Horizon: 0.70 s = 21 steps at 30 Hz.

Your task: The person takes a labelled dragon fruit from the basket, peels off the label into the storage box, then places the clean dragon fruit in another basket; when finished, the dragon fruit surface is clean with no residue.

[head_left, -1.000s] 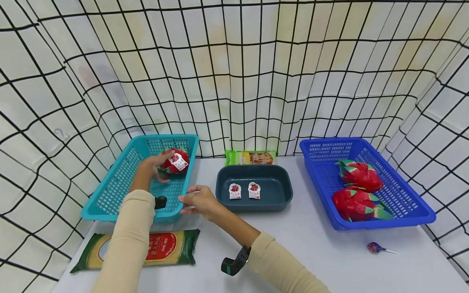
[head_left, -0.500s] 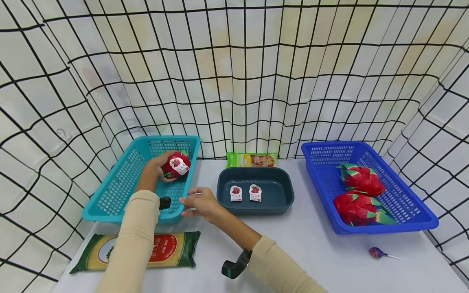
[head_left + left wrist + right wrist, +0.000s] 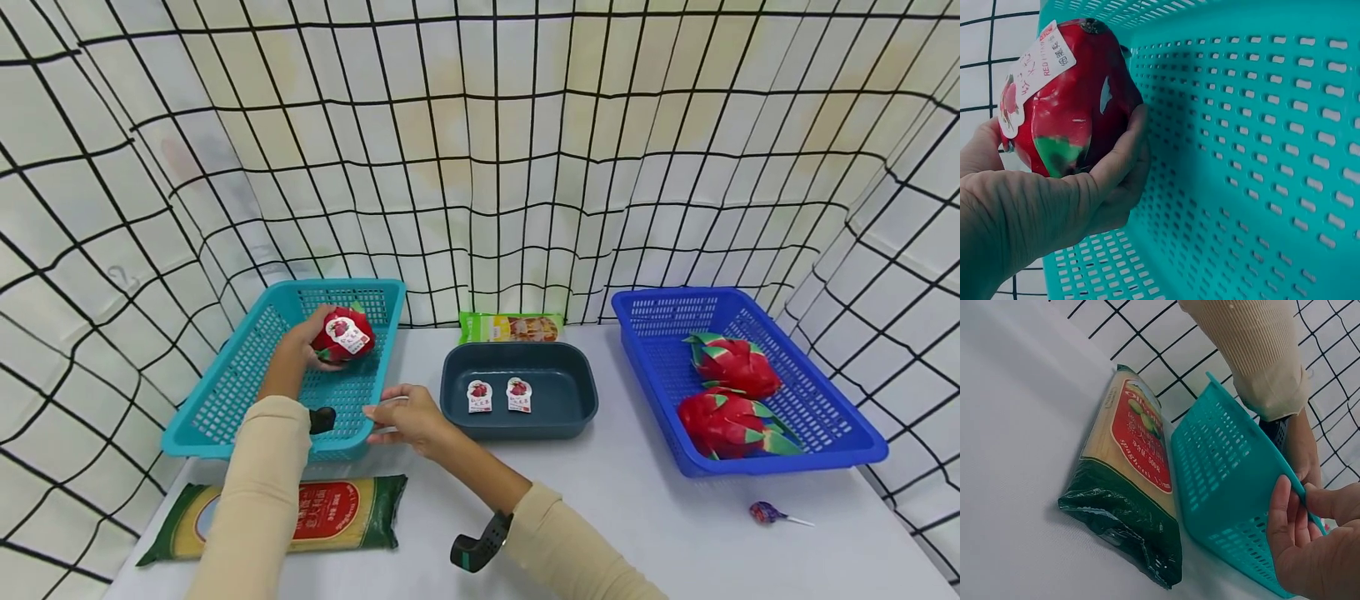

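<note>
In the teal basket (image 3: 217, 354), my left hand (image 3: 303, 337) grips a red dragon fruit (image 3: 341, 333) that bears a white printed sticker. The left wrist view shows the fingers curled round the fruit (image 3: 1079, 100), with the sticker (image 3: 1041, 62) facing up and left. My right hand (image 3: 408, 417) pinches the basket's near right rim between thumb and fingers, as the right wrist view shows. Two dragon fruit stickers (image 3: 480, 396) lie in a dark blue-grey tray (image 3: 555, 427) between the baskets.
A blue basket (image 3: 780, 464) at the right holds two dragon fruits (image 3: 738, 367). A spaghetti pack (image 3: 345, 512) lies before the teal basket. A green snack packet (image 3: 510, 327) lies behind the tray. A lollipop (image 3: 767, 512) rests at the right front.
My left hand has closed round the dragon fruit and drawn it a little left, away from the basket's right wall. My right hand stays at the rim.
</note>
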### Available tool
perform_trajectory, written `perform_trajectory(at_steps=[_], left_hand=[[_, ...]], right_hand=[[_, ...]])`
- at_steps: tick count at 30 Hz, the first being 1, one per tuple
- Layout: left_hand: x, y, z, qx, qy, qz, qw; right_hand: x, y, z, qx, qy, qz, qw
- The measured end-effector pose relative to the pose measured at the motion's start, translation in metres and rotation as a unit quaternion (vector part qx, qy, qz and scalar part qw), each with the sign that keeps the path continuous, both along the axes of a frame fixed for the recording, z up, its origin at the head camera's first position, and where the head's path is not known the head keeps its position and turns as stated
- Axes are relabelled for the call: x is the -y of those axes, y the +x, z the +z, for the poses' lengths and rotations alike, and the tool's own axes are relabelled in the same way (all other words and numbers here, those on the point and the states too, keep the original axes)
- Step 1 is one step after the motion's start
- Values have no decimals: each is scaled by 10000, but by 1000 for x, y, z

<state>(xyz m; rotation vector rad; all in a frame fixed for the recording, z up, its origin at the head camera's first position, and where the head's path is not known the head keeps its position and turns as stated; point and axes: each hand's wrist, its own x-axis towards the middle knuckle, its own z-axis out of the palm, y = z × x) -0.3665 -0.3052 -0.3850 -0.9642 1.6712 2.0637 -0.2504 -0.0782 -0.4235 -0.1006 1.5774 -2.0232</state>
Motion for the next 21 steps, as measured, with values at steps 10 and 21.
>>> perform_trajectory(at_steps=[10,21], left_hand=[[12,17,9,-55,158,20,9999],[2,17,32,-359,854,471,9946]], right_hand=[[4,6,-4,-46,-67,-33,10000],[0,7,-4,-720,181,-216,9970]])
